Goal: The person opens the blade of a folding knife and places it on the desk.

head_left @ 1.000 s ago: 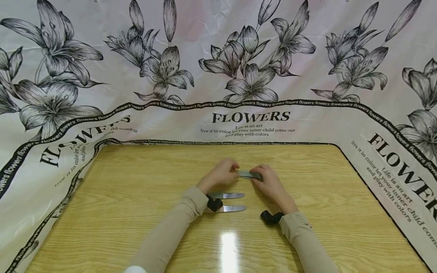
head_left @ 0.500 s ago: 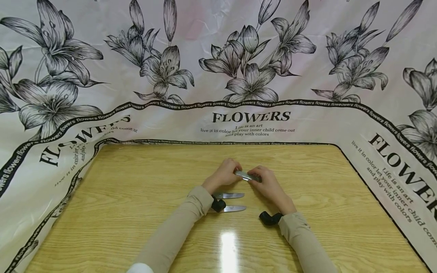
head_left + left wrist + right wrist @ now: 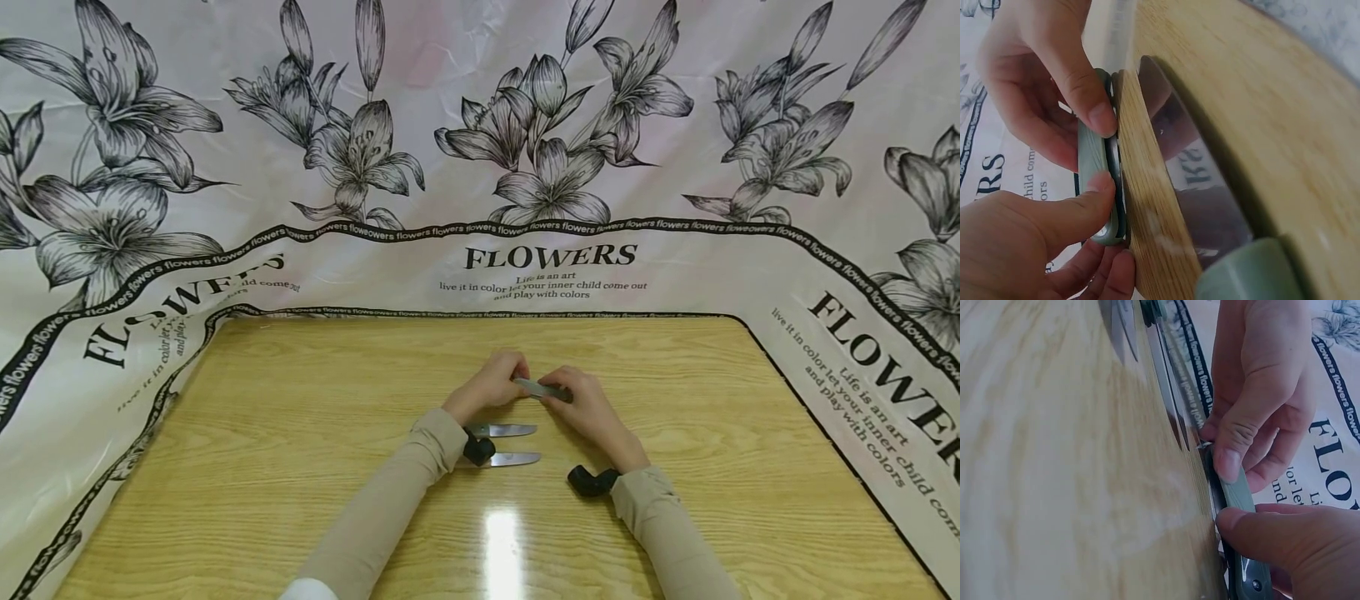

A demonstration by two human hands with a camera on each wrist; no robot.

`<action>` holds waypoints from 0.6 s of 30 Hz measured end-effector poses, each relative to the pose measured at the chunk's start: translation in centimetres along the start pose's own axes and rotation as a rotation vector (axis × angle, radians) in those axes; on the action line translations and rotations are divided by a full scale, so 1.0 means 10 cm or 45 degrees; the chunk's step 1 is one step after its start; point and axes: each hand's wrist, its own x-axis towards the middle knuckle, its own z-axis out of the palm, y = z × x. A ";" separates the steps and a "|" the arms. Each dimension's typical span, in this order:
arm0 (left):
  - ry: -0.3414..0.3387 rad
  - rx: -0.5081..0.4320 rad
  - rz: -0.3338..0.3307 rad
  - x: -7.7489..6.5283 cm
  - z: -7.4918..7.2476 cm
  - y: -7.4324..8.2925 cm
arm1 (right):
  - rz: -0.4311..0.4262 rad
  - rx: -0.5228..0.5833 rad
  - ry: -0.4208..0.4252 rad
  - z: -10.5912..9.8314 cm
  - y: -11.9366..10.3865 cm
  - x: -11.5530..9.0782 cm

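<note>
Over the back half of the table, both hands hold a green-handled folding knife (image 3: 553,392). My left hand (image 3: 491,382) pinches its left end, while my right hand (image 3: 588,407) grips the right end. In the left wrist view, both thumbs press the side of the green handle (image 3: 1091,153), and a strip of metal shows along its edge. How far its blade is folded out is hard to tell. Nearer the body, an unfolded green-handled knife (image 3: 513,430) and a tan-handled one (image 3: 517,458) lie with blades pointing right. The left wrist partly covers their handles.
The wood-grain table (image 3: 300,400) is bordered by a white flower-printed sheet (image 3: 555,283) at the back and sides. Black wrist devices sit on the left (image 3: 478,448) and right (image 3: 591,481) wrists, the left one just over the lying knives.
My left hand has shifted slightly right, closer to the right hand, and its wrist hides more of the lying knives' handles. The held folding knife has tilted a little.
</note>
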 end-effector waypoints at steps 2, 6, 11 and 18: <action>-0.009 -0.035 0.006 -0.01 -0.02 0.01 | -0.033 -0.001 0.023 0.01 0.01 0.00; -0.010 -0.112 0.035 -0.03 -0.06 0.02 | -0.044 0.007 0.038 0.00 0.00 0.01; 0.035 -0.276 0.031 -0.10 -0.10 0.01 | 0.007 0.042 0.028 -0.03 -0.08 0.03; 0.096 -0.477 0.044 -0.21 -0.20 0.04 | 0.012 0.086 0.077 -0.10 -0.20 0.09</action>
